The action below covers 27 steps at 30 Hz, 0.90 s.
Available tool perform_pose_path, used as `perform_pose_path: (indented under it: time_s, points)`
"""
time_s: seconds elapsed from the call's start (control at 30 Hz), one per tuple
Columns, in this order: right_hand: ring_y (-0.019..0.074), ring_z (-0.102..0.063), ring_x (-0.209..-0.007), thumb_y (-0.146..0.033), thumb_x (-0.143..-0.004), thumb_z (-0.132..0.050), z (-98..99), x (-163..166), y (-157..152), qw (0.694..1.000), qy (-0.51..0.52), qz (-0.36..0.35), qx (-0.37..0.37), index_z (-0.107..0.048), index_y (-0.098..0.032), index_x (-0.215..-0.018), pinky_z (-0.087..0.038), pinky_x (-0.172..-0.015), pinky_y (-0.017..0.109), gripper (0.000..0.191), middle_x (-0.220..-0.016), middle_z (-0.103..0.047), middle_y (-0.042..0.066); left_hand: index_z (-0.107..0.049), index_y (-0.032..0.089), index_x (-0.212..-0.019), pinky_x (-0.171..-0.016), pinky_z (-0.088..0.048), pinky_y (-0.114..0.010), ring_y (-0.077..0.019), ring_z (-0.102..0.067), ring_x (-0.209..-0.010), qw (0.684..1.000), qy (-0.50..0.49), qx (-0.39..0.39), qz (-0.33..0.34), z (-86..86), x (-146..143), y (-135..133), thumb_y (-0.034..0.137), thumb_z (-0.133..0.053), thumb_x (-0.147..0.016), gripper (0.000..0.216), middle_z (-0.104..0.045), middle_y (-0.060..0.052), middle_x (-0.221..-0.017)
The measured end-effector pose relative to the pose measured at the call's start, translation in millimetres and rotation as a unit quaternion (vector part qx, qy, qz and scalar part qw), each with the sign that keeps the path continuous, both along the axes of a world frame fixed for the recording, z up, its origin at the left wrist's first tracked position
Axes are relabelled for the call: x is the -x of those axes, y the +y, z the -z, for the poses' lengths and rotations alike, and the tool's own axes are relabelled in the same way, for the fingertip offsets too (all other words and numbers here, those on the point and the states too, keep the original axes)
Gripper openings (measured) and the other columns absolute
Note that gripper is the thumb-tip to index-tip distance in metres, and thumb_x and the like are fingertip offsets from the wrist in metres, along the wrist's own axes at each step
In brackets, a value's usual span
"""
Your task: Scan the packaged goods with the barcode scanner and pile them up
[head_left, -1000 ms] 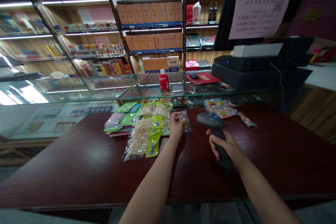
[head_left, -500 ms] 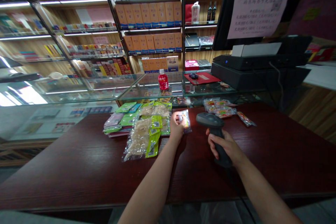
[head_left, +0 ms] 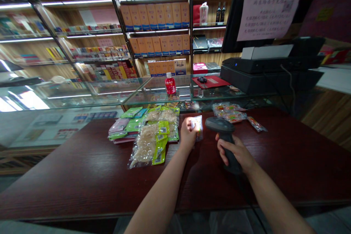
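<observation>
My left hand (head_left: 189, 134) is closed on a small snack packet (head_left: 198, 124), gripping its left side; a bright patch of light falls on the wrapper. Wrapped round the handle of a dark grey barcode scanner (head_left: 220, 125) is my right hand (head_left: 236, 151). The scanner's head points left at the packet, a short gap apart. Left of my left hand lie clear bags of pale dried food (head_left: 146, 140) with green labels. Behind them is a pile of green and pink packets (head_left: 120, 127). Small clear-wrapped snack packets (head_left: 230, 112) lie beyond the scanner, one apart from the others.
The dark red wooden table (head_left: 82, 179) meets a glass counter (head_left: 153, 87) bearing a red drink bottle (head_left: 170, 85) and a mouse (head_left: 202, 79) on a red mat. A monitor (head_left: 233, 25) and black till equipment (head_left: 268, 73) stand at right. The scanner's cable (head_left: 256, 214) hangs toward me.
My left hand has shifted slightly to the right with the snack packet, closer to the scanner. A bright light patch shows on the wrapper. My right hand and the scanner have hardly moved.
</observation>
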State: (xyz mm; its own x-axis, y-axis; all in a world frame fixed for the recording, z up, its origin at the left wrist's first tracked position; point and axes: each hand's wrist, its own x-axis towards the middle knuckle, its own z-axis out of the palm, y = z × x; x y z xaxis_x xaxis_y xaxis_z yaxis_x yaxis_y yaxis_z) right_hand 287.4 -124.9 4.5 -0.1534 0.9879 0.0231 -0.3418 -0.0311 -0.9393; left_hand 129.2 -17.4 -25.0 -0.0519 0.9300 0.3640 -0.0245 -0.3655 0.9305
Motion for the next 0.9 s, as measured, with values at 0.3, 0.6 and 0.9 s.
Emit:
perform_pose_path:
  time_s: [0.3, 0.6, 0.9]
  points:
    - [0.0086, -0.049, -0.033, -0.039, -0.076, -0.072, -1.5, 0.2, -0.2, 1.0, -0.003, 0.002, 0.003, -0.053, -0.02, -0.091, -0.036, -0.031, 0.018, 0.03, -0.055, -0.055, -0.007, -0.059, 0.018, -0.09, -0.059, -0.046, -0.02, -0.0125, -0.058, -0.07, 1.0, -0.013, 0.02, 0.003, 0.0, -0.5, 0.5, 0.014, -0.063, -0.063, 0.028, -0.062, -0.002, -0.085]
    - [0.0086, -0.049, -0.033, -0.041, -0.076, -0.071, -1.7, 0.3, -1.1, 1.0, -0.005, 0.007, -0.005, -0.053, -0.02, -0.091, -0.036, -0.031, 0.019, 0.031, -0.056, -0.055, -0.007, -0.058, 0.019, -0.088, -0.054, -0.044, -0.02, -0.011, -0.055, -0.063, 1.0, -0.022, 0.011, 0.015, -6.5, -4.0, -6.0, 0.014, -0.062, -0.063, 0.025, -0.06, 0.0, -0.08]
    - [0.0088, -0.049, -0.034, -0.04, -0.078, -0.07, 0.0, -0.3, -2.5, 1.0, 0.002, 0.002, -0.015, -0.057, -0.018, -0.104, -0.038, -0.031, 0.02, 0.037, -0.058, -0.055, -0.006, -0.056, 0.02, -0.095, -0.057, -0.047, -0.02, -0.0111, -0.058, -0.067, 0.999, -0.043, 0.028, -0.012, 0.4, 3.3, 2.3, 0.017, -0.064, -0.066, 0.03, -0.06, -0.001, -0.085]
